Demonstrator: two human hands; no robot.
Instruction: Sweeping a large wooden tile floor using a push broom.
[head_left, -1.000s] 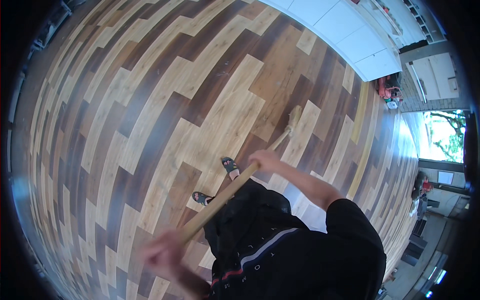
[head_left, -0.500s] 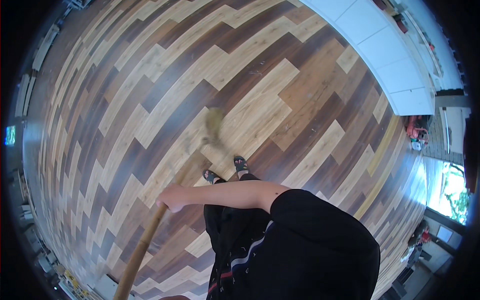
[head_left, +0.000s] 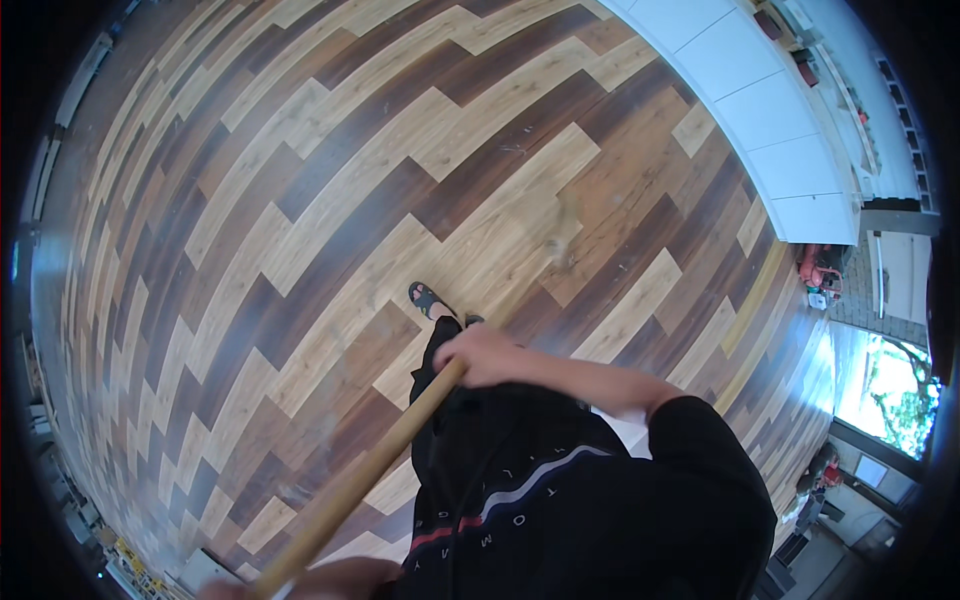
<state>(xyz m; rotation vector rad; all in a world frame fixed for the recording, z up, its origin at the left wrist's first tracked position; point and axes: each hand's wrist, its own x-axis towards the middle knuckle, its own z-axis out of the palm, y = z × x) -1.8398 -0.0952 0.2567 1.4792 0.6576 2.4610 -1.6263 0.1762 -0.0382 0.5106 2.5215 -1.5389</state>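
My right hand is wrapped round the pale wooden handle of a broom, in front of my legs. From there the handle slants down to the lower left, where my left hand closes round its upper end, blurred and partly cut off by the lower edge. Beyond my right hand the broom's far end is smeared by motion. A faint brownish blur over the floor, ahead and to the right of my feet, seems to be its head. A sandalled foot shows beside the handle; the other is mostly hidden behind my right hand.
The wood-plank floor is patterned in light and dark brown, with small bits of debris. A long white cabinet lines the far right. Red equipment stands at its end, near a bright window. Clutter lines the left rim.
My right hand has swung right and toward my body with the broom handle. The blurred broom head has swept from ahead of my feet to the right. My left hand has come partly into view.
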